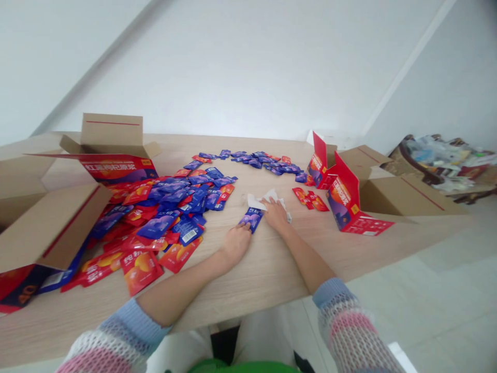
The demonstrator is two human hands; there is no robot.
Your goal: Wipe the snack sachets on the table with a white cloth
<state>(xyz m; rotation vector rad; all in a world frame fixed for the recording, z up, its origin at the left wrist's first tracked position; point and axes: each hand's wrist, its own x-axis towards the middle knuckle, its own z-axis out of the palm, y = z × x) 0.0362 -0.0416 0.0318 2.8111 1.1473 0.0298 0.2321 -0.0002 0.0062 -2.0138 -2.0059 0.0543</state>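
White walls, pale tiled floor (446,300), light wood table (388,243)

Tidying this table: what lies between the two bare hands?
In the head view, a blue-purple foil sachet lies between the left hand and right hand.

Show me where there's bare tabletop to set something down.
Bare wood lies inside the arc of blue sachets, and between the right hand and the red carton. Left of the left hand, heaped sachets and cardboard boxes crowd the table.
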